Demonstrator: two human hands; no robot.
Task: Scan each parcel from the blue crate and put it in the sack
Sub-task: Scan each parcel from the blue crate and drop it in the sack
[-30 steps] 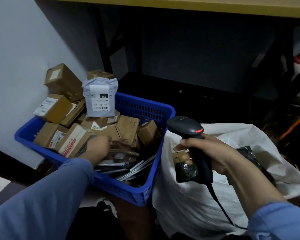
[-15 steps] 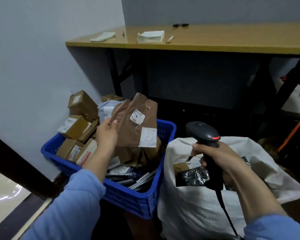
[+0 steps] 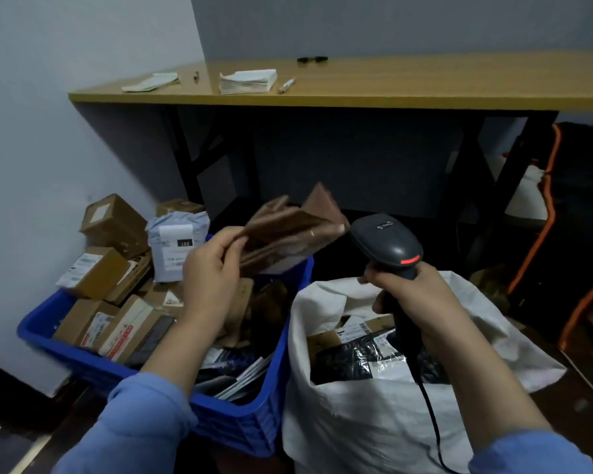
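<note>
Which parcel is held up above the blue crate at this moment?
The brown paper mailer, gripped by the left hand above the blue crate, beside the barcode scanner. The cardboard boxes and the grey poly mailer all rest in the crate's pile.

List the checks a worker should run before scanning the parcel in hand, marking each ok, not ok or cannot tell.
1. Left hand grips the brown parcel firmly: ok, fingers and thumb pinch its near end.
2. Right hand holds the scanner by its handle: ok.
3. Parcel is clear of the blue crate: ok, it is held above the other parcels.
4. Parcel's label faces the scanner: cannot tell, the parcel is blurred.
5. Sack mouth is open to receive it: ok, parcels show inside.
</note>
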